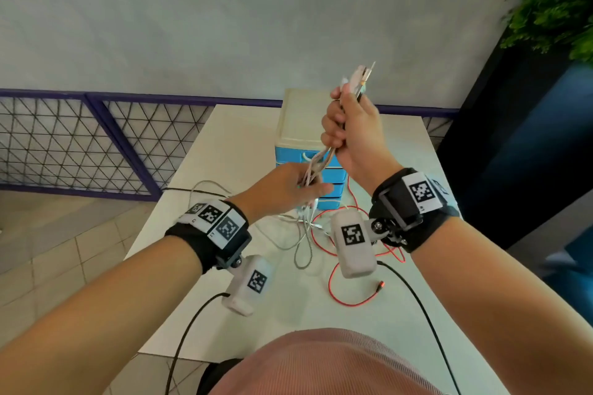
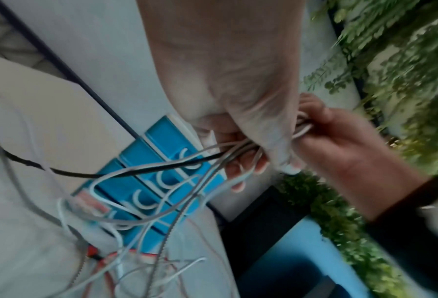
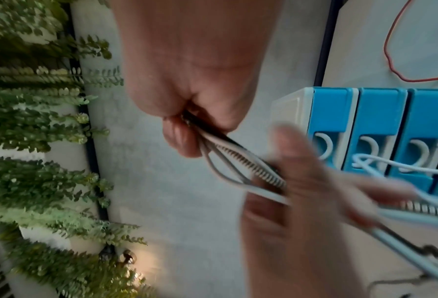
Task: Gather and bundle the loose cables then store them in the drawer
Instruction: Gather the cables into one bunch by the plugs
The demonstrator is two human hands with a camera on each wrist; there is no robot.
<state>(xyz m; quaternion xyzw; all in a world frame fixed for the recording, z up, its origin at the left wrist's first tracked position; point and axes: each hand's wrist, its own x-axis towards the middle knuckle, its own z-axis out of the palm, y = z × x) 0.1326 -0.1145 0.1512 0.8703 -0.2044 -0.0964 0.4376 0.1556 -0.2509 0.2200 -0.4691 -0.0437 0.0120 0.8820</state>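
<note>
I've got the thin white, grey and black cable bunch (image 1: 324, 159) up off the counter (image 1: 244, 144): right hand (image 1: 354, 128) fists the plug ends, left hand (image 1: 282, 187) fingers curl round it lower down. Tails plus the red wire (image 1: 337, 285) lie loose; blue plastic drawer unit (image 1: 333, 183) shut. Approx. halfway thru gathering.

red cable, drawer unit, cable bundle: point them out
red cable (image 1: 349, 301), head view, loop on the table
drawer unit (image 3: 376, 113), right wrist view, blue drawer front
cable bundle (image 3: 241, 161), right wrist view, strands between the hands
</note>
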